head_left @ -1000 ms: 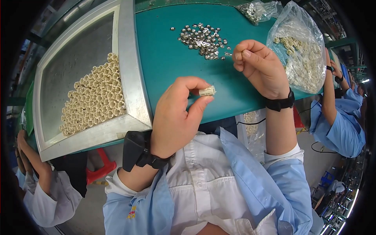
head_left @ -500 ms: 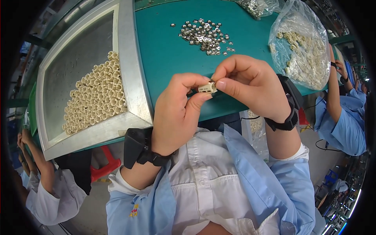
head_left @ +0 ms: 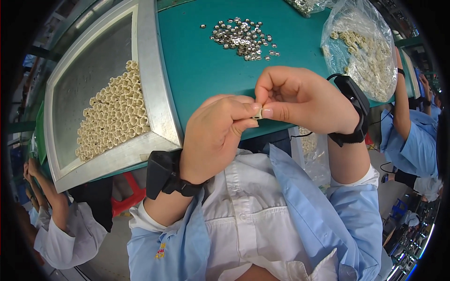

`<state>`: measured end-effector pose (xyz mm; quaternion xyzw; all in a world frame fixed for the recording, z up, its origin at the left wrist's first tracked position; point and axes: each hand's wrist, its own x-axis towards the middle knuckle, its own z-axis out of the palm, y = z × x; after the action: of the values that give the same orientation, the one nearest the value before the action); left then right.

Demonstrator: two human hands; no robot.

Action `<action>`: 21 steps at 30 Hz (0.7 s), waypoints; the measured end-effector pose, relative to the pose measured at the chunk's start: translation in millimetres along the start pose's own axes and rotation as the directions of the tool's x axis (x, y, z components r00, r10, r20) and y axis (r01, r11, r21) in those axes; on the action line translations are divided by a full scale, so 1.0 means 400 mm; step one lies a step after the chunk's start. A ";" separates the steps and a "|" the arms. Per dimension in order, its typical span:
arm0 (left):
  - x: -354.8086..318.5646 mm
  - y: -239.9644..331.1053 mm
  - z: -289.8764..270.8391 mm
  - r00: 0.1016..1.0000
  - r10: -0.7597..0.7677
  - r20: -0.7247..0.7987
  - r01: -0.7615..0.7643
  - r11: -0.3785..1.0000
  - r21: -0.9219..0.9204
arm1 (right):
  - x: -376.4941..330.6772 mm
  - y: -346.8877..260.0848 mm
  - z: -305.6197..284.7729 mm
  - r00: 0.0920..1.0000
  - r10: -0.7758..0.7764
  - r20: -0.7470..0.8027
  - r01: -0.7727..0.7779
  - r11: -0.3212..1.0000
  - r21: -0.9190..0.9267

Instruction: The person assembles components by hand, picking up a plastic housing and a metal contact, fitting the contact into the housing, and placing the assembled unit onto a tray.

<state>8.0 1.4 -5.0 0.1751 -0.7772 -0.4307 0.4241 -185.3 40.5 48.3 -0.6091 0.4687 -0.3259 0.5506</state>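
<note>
small cream-coloured part (head_left: 258,115), mostly covered, short end showing between left fingers (head_left: 244,111) and right fingers (head_left: 277,111), held up near the green bench (head_left: 192,65)'s front edge

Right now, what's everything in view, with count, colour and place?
cream part: one, cream, between the hands, mostly hidden
metal pieces: many, silver, loose pile on the tabletop
cream fittings: many, cream, massed inside the framed tray
framed tray: one, silver-rimmed, left
tabletop: one, green, centre
bag of cream parts: one, clear, upper right
bag of metal pieces: one, clear, top edge
lower bag: one, clear, below the table edge
stool-like item: one, red, lower left
co-workers: several, white or blue sleeves, both sides
jacket: one, light blue, lower middle
wrist devices: two, black, one per wrist
left hand: one, bare, pinching the cream part
right hand: one, bare, fingertips at the part's end
</note>
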 end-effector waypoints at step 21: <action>-0.011 -0.010 0.008 0.987 -0.100 -0.125 0.079 0.984 -0.159 | -0.008 0.005 0.096 0.761 -0.555 -0.335 0.209 0.700 -0.683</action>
<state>7.6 3.6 -11.5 0.2048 -0.7031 -0.4954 0.4672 -151.7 57.7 39.9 -0.7277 0.5342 -0.4200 0.0929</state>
